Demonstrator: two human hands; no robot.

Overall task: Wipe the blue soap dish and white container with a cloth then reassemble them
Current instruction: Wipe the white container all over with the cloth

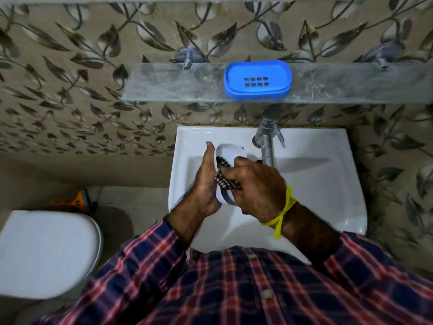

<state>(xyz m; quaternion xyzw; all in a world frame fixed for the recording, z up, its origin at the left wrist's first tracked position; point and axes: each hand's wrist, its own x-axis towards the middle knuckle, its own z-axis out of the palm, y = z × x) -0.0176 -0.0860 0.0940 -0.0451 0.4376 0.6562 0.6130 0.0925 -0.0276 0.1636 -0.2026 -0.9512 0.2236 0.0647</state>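
Two hands are occupied over the sink: the oval white plastic container [228, 158], long axis near-to-far, is gripped by the left hand [206, 181] while a checked cloth [226, 179] is pressed inside by the right hand [260, 186], the blue plastic soap dish [257, 79] left far off on the glass shelf [164, 83].

Leaf-patterned wall [70, 78] carries a glass shelf [168, 85] above a white sink [328, 184] with tap [267, 141]; toilet [42, 252] at left.
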